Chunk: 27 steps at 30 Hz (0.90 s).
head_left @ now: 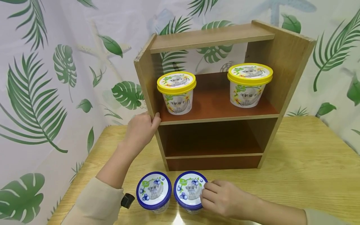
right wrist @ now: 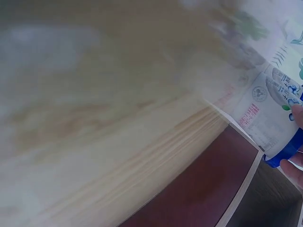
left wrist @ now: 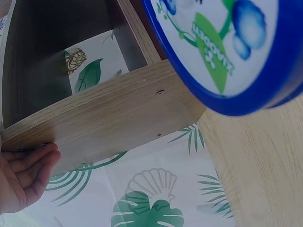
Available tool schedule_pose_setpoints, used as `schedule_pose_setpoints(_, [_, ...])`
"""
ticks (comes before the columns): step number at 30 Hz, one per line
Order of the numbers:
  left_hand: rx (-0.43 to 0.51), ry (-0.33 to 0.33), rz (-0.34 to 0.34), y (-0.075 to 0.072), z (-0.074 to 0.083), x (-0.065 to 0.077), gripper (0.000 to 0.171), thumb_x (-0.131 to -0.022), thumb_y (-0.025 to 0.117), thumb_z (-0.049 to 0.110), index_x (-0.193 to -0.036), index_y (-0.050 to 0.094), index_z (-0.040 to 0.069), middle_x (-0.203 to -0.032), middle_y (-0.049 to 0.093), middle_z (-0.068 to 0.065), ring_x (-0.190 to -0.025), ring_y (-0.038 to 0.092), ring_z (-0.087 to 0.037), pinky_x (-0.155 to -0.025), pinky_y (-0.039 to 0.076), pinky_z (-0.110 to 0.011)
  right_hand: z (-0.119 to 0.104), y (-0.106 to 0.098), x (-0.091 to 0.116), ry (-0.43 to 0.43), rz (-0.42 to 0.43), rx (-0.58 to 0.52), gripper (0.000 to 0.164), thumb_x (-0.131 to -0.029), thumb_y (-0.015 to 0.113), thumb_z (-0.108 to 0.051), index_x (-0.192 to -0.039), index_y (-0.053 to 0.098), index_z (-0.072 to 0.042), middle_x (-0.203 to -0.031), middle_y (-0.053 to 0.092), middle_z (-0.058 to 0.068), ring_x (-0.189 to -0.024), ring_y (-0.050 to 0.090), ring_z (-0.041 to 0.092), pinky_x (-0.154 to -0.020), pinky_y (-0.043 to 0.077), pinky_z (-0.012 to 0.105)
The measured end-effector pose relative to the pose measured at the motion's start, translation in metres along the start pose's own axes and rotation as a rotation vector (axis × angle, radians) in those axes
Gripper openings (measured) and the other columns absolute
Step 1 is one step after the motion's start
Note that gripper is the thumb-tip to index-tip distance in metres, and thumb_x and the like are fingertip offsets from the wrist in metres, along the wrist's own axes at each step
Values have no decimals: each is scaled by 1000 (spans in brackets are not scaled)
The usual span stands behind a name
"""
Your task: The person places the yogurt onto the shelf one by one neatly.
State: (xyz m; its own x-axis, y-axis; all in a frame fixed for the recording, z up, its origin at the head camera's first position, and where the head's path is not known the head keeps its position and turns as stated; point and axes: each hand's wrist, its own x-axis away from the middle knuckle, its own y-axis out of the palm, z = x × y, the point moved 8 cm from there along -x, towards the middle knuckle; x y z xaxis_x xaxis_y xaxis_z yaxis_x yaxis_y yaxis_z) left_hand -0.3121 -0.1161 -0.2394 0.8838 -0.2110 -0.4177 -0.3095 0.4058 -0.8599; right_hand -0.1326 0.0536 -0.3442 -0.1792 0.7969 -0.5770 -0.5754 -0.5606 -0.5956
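My left hand (head_left: 142, 126) grips the left side panel of a small wooden shelf (head_left: 219, 119), thumb at its front edge. In the left wrist view, the fingers (left wrist: 40, 163) lie along the panel's outer face. Two tubs with blue, blueberry-printed lids stand on the table before the shelf. My right hand (head_left: 220, 198) holds the right blue-lidded tub (head_left: 189, 189) by its lid rim; the right wrist view shows fingers around the lid of that tub (right wrist: 267, 118). Beside it, on the left, is the other blue-lidded tub (head_left: 154, 190).
Two yellow-lidded tubs sit on the shelf's upper board, one tub (head_left: 177, 93) at the left and one tub (head_left: 248, 86) at the right. Below is a dark lower compartment (head_left: 211, 139). Leaf-printed cloth (head_left: 70, 103) hangs behind the wooden table (head_left: 306, 165).
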Motion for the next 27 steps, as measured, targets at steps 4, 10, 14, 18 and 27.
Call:
schedule_pose_setpoints(4, [3, -1, 2, 0, -1, 0, 42, -97, 38, 29, -63, 51, 7, -54, 44, -4, -51, 47, -21, -46, 35, -28, -1, 2, 3, -6, 6, 6, 30, -96, 35, -7, -75, 56, -12, -76, 56, -3, -71, 57, 12, -60, 48, 20])
schedule_pose_setpoints(10, [9, -2, 13, -2, 0, 1, 41, -97, 39, 29, -65, 53, 7, -55, 45, -5, -52, 48, -21, -47, 36, -30, -3, 7, 7, -18, 4, 7, 29, -94, 36, -4, -75, 57, -11, -77, 59, -3, -72, 59, 12, -59, 49, 20])
schedule_pose_setpoints(14, [11, -5, 2, -2, 1, 2, 41, -97, 38, 29, -66, 53, 7, -55, 45, -5, -53, 48, -21, -47, 36, -29, -3, 8, 8, -10, -6, -7, 29, -94, 37, -4, -75, 58, -11, -77, 60, -2, -73, 60, 12, -59, 50, 20])
schedule_pose_setpoints(18, [13, -8, 3, -1, 0, 1, 41, -97, 38, 29, -65, 52, 7, -55, 45, -4, -52, 48, -21, -46, 35, -29, -1, 7, 7, -15, 4, -16, 29, -93, 37, -3, -76, 59, -10, -79, 61, -1, -73, 61, 13, -60, 51, 21])
schedule_pose_setpoints(27, [1, -4, -4, 0, -1, 0, 42, -97, 39, 30, -64, 51, 7, -54, 44, -4, -51, 47, -21, -45, 34, -27, 5, 1, 3, -32, 20, 14, 29, -95, 38, -3, -78, 61, -9, -79, 63, 0, -73, 63, 13, -61, 52, 20])
